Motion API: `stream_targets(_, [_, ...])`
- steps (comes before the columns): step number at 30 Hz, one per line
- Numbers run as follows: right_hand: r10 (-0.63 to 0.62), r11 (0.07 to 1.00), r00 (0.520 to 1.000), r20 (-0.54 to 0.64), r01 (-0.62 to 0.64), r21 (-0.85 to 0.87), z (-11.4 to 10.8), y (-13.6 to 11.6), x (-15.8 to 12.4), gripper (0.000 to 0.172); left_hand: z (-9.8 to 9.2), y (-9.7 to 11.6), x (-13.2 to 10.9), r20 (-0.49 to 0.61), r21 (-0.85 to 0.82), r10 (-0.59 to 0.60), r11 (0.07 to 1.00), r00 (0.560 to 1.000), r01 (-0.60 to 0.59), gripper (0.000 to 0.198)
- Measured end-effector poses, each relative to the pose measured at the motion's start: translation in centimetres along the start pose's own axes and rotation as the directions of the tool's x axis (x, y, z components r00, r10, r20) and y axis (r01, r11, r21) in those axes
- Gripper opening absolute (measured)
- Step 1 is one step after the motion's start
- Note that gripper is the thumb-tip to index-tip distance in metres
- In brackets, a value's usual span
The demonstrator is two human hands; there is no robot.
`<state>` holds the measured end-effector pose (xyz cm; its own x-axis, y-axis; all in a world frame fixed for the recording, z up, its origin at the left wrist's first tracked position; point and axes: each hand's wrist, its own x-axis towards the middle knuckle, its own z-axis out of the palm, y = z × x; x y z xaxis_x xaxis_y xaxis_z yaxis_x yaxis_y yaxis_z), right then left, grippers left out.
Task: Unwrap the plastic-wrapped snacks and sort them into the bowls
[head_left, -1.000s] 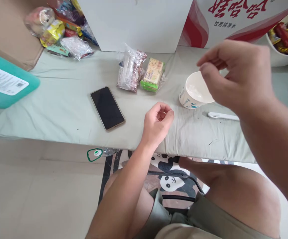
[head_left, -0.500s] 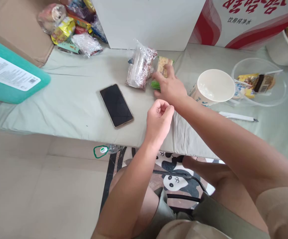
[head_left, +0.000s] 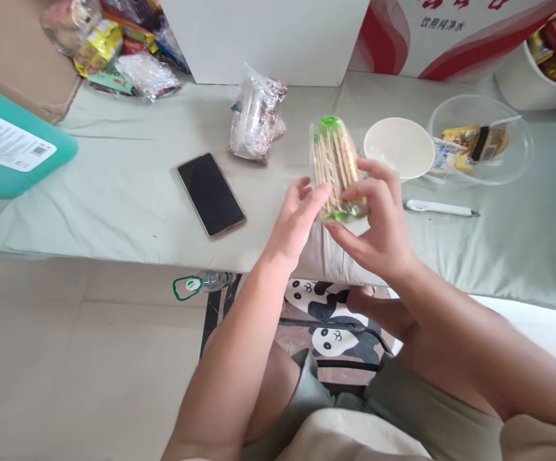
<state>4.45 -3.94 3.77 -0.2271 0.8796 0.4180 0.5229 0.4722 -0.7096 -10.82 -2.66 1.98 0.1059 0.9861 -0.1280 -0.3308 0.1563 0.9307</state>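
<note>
A clear-wrapped packet (head_left: 330,150) of thin cracker-like slices, green at its far and near ends, is held over the near part of the cloth-covered table (head_left: 128,214), just left of the white cup (head_left: 399,147) and right of the crinkled silvery pack (head_left: 253,121). It looks light, and the slices, stacked on edge, are probably stiff but brittle, likely to snap or crumble under a hard squeeze; the film around them seems thin and somewhat slippery. The safest hold is likely a broad, gentle one along the two long sides, with the pressure spread over several slices, while the green ends seem better for pinching the wrapper alone. The right hand (head_left: 383,221) holds the packet from the right, its thumb by the near end and its bent fingers along the right side, the forearm slanting in from the near right. The left hand (head_left: 299,214) comes up from the near side, wrist fairly straight, with the thumb tip against the packet's near left part and the fingers curled to a narrow gap; whether it bears any of the weight cannot be told. The phone (head_left: 212,194) lies apart, to the left.
</note>
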Motion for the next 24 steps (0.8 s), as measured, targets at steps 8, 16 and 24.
stream_targets(8, [0.202,0.904,0.977,-0.064,-0.161,0.395,-4.4,2.5,-7.6,0.034,4.0,-2.4,-1.5,0.364,-0.254,-0.164,0.930,0.917,0.267,0.067])
stream_targets(16, [0.365,0.849,0.928,-0.077,-0.298,0.436,-6.9,7.0,-5.8,0.025,4.1,-3.5,-0.2,0.076,-0.242,-0.144,0.957,0.987,0.158,0.069])
stream_targets(24, [0.411,0.832,0.911,-0.017,-0.368,0.415,-4.4,9.3,-0.7,0.012,3.5,-2.6,-0.4,0.068,-0.182,-0.202,0.960,0.977,0.211,0.065])
